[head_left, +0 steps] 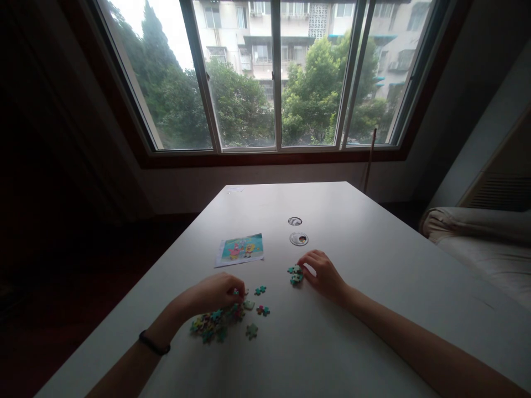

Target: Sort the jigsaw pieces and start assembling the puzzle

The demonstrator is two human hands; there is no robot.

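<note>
My left hand (218,291), a dark band on its wrist, is over the right end of a pile of jigsaw puzzle pieces (207,326). Its fingers are curled together on a puzzle piece, which they partly hide. Beside the pile lie loose puzzle pieces: a teal one (260,290), a multicoloured one (263,310) and a greenish one (251,331). Further right, my right hand (323,275) has its thumb and fingertips closed at the edge of a small cluster of teal and pale puzzle pieces (295,275).
A colourful cartoon picture sheet (243,249) lies beyond the pile on the white table (332,342). Two round flat items (298,239) are past my right hand. A pale sofa (477,237) stands at the right, and a window (276,110) is behind the table.
</note>
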